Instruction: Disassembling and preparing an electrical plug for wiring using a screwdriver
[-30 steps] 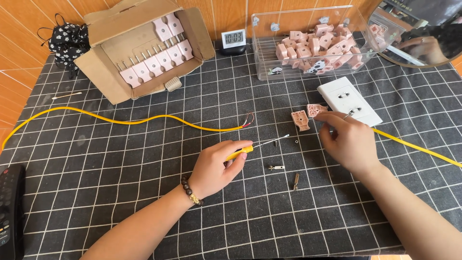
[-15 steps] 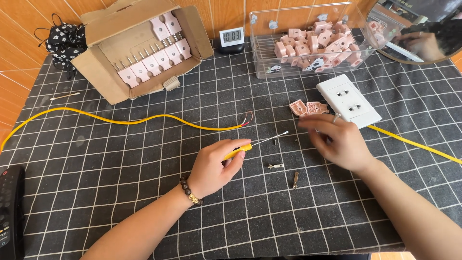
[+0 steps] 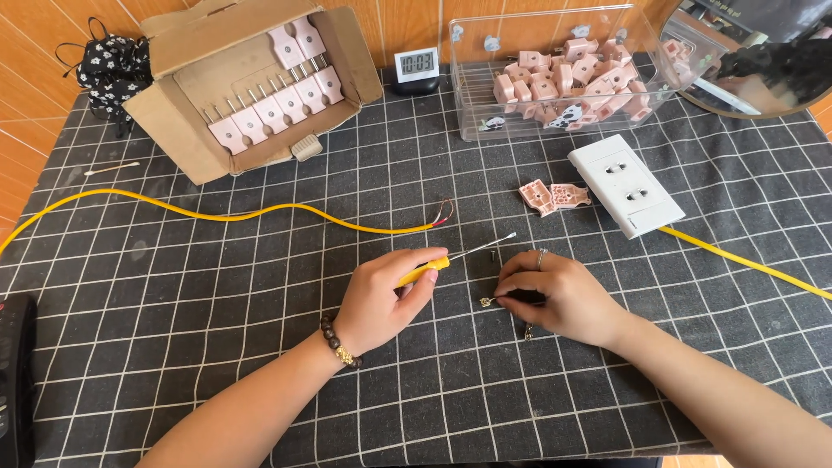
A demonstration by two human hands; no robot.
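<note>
- Now left hand (image 3: 381,299) wraps yellow-handled screwdriver (image 3: 438,264), tip raised off the mat, kept ready;
- right hand (image 3: 555,299), just right of the screwdriver, pinches a small brass terminal (image 3: 486,302) at the fingertips;
- pink plug halves (image 3: 555,196) lie opened beyond.

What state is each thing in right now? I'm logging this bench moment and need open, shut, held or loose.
Left hand: closed on the yellow-handled screwdriver.
Right hand: pinching a small brass screw.
Cardboard box: flaps open, pink plugs inside.
Clear plastic bin: open-topped, holding pink parts.
Yellow cable: loose, end stripped.
Pink plug halves: apart, lying flat.
White socket: lying face up.
</note>
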